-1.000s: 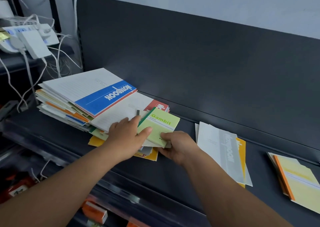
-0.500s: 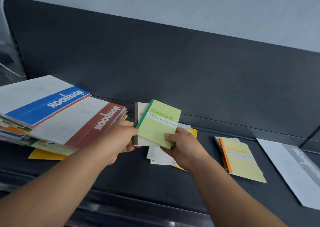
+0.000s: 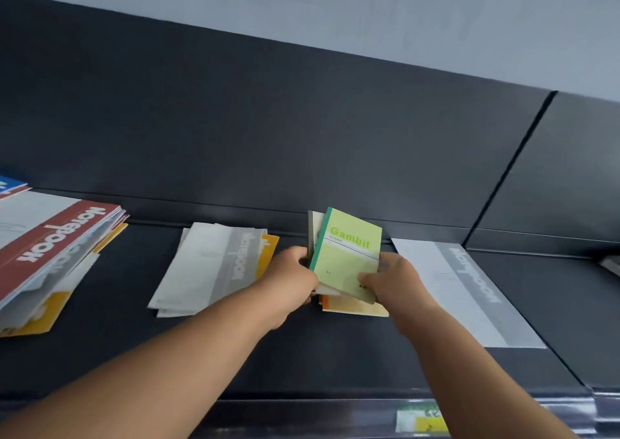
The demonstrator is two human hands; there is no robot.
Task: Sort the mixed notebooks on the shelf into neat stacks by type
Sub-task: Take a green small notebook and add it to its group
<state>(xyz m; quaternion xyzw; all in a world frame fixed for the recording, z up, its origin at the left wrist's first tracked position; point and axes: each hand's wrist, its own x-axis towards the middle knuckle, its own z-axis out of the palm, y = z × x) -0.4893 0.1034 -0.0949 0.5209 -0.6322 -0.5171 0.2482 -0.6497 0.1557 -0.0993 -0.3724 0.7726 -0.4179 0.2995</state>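
Even soft light, wide-angle tilt, slight blur

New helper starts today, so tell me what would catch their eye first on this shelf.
The bright green Gambit notebook, held tilted above the middle of the shelf by the left hand and right hand, draws the eye first. Next comes the red-banded notebook topping the messy pile at far left. A grey-banded notebook lies flat to the right.

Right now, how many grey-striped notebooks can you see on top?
2: the middle grey notebook lies on top of others; the right grey notebook lies apart. More may hide underneath.
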